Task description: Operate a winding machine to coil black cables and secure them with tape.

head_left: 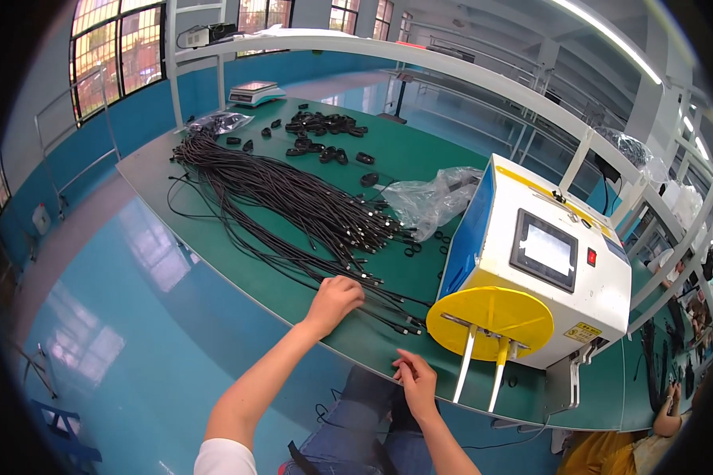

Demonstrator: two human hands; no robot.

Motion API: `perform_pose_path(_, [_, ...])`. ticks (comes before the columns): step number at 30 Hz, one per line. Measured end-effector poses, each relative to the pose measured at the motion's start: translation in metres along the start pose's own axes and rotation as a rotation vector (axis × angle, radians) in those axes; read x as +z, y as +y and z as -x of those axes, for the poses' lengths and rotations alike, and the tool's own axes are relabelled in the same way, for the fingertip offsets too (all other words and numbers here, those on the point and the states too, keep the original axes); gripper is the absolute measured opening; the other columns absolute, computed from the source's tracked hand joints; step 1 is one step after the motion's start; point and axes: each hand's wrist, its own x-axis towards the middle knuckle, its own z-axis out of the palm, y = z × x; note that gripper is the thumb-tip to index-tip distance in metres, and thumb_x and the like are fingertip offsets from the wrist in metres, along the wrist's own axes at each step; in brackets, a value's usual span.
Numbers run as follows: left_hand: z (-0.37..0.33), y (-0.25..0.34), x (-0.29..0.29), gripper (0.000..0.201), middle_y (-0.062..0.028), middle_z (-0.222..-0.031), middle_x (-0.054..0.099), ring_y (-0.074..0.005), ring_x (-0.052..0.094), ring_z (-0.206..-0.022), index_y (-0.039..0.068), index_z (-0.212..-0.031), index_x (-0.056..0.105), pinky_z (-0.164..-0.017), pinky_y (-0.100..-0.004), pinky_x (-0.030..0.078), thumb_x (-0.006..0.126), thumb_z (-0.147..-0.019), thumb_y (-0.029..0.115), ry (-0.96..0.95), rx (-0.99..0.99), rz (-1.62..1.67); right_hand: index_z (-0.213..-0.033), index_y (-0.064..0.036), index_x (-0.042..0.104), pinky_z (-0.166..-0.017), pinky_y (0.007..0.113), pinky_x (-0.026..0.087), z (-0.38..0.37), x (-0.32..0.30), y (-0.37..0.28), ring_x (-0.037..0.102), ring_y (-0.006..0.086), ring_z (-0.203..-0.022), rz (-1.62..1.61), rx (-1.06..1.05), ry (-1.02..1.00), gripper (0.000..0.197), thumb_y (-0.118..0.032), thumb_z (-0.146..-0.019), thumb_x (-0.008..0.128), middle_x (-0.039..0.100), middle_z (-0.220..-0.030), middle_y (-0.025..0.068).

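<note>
My left hand point(337, 305) is closed, fingers curled, at the near side of a long bundle of black cables point(285, 186) with small metal-tipped ends. Several cables pass beside and behind its fingers; whether it grips one is hidden. My right hand point(417, 380) hovers at the table's front edge with its fingers apart, holding nothing visible. To its upper right stands a white and blue winding machine point(487, 261). Its yellow disc point(451, 305) carries two prongs point(467, 360) pointing down toward me. A few loose cable ends point(408, 326) lie between my hands and the disc.
Black coiled pieces point(325, 124) lie scattered at the back of the green table point(253, 253). A clear plastic bag point(432, 202) rests against the machine's left side. A digital scale point(255, 93) stands at the far left corner. A white shelf frame point(420, 51) spans overhead. Another person's arm point(668, 416) shows at right.
</note>
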Motion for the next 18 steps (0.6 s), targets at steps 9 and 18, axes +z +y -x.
perform_pose_path(9, [-0.052, 0.137, -0.061, 0.022, -0.0055, -0.075, 0.061, -0.0166, 0.058, -0.061, 0.008, -0.096, 0.068, -0.05, -0.0252, 0.045, 0.066, -0.074, 0.002, 0.206, 0.256, 0.527, -0.109, -0.001, 0.062, -0.061, 0.025, 0.048, 0.024, -0.008, -0.021, 0.06, 0.0172, -0.069, 0.197, -0.14, -0.028, 0.026, 0.003, -0.084, 0.056, 0.062, -0.087, 0.01])
perform_pose_path(18, [-0.059, 0.197, -0.07, 0.015, -0.0035, -0.067, 0.058, -0.0179, 0.056, -0.053, 0.009, -0.084, 0.071, -0.046, -0.0278, 0.043, 0.072, -0.069, 0.005, -0.189, 0.175, 0.381, -0.097, -0.0032, 0.067, -0.061, 0.028, 0.05, 0.122, -0.086, -0.104, 0.062, 0.0228, -0.073, 0.394, -0.29, -0.042, 0.02, 0.003, -0.078, 0.064, 0.064, -0.083, 0.0089])
